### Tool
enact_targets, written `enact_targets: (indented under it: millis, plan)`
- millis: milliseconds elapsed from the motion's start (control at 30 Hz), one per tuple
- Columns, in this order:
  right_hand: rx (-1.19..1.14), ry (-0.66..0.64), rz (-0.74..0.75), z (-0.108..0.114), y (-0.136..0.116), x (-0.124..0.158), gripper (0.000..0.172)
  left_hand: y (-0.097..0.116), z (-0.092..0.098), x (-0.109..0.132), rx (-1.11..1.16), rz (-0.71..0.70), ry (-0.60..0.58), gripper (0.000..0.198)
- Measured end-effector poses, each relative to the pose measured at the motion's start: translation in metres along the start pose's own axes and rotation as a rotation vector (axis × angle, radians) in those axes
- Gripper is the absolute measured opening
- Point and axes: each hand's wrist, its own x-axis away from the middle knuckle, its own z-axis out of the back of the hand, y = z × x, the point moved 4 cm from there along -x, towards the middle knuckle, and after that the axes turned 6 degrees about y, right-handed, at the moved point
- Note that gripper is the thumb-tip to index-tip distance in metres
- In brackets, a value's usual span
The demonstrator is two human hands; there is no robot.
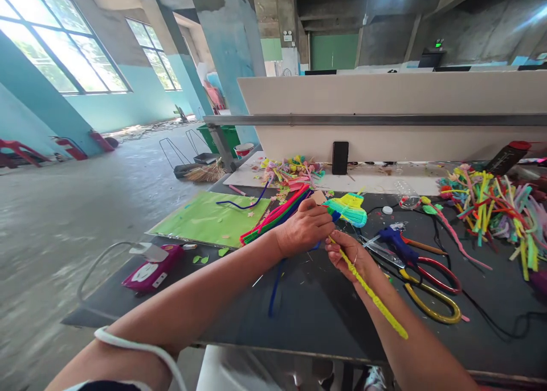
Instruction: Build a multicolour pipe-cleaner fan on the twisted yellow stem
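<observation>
My left hand [305, 227] is closed, its fingers pinched at the blue base of a turquoise-and-yellow pipe-cleaner shape [348, 210], which sticks out beyond the fingertips. Close beside it, my right hand [348, 255] pinches a yellow pipe cleaner [378, 302] whose long end trails down over the right forearm. The fingertips of both hands nearly meet, and they hide the spot where the yellow strand comes to the shape. Behind my left hand lies a bundle of red, green and blue pipe cleaners [277, 213].
Right of my hands lie scissors [423, 277] and a blue glue gun [399, 245]. A pile of colourful pipe cleaners [491, 203] is at the right. A phone [340, 158] leans on the white divider [384, 97]. At left are a green sheet [205, 217] and a purple power strip [154, 269].
</observation>
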Motion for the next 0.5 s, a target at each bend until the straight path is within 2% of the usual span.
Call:
enact_targets:
  millis: [233,500]
  plan:
    - [-0.045,-0.03,-0.011,0.0,-0.003,-0.001,0.021,0.003,-0.009,0.014,-0.029,0.039,0.012,0.028]
    - [-0.037,-0.082,-0.06,-0.003,-0.003,0.004,0.018,0.004,-0.011,0.023,-0.187,-0.07,-0.063,0.029]
